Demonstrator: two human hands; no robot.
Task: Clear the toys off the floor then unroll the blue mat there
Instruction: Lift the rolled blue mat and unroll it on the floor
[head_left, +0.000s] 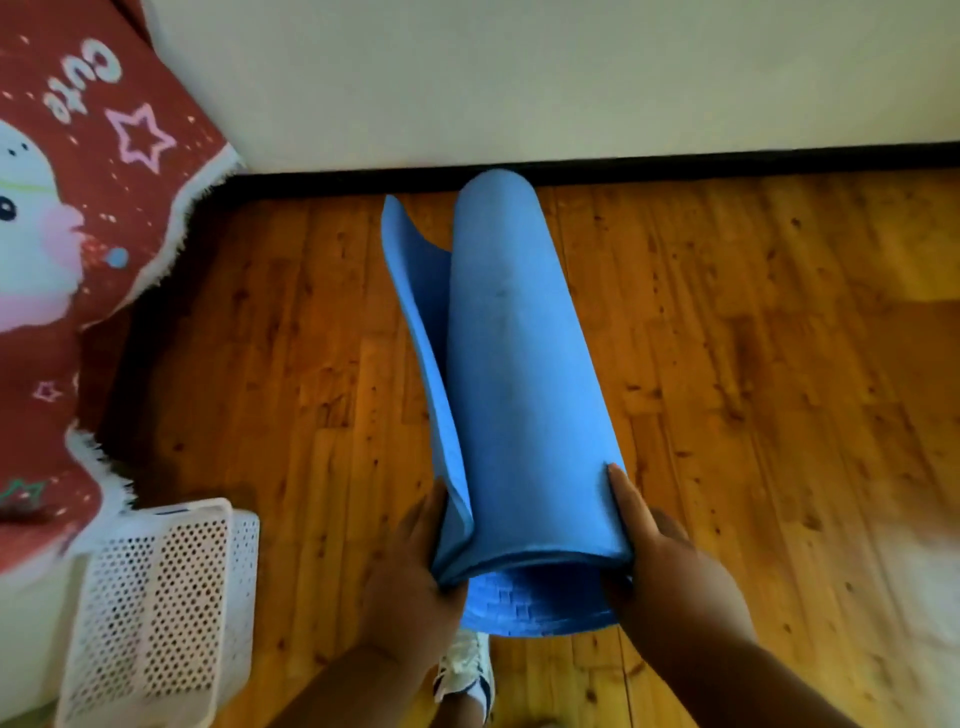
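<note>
The blue mat (514, 364) is rolled into a thick tube and held lengthwise in front of me, above the wooden floor (753, 364). Its far end points at the wall; its loose outer flap peels open on the left side. My left hand (410, 577) grips the near end at the loose flap's edge. My right hand (660, 561) holds the near end's right side, with its thumb lying along the roll. No toys show on the floor.
A white perforated basket (166, 608) stands at the lower left. A red blanket (78, 234) with a cartoon print hangs at the left. A black skirting board (727, 161) runs under the pale wall ahead. My white shoe (465, 670) shows below the mat.
</note>
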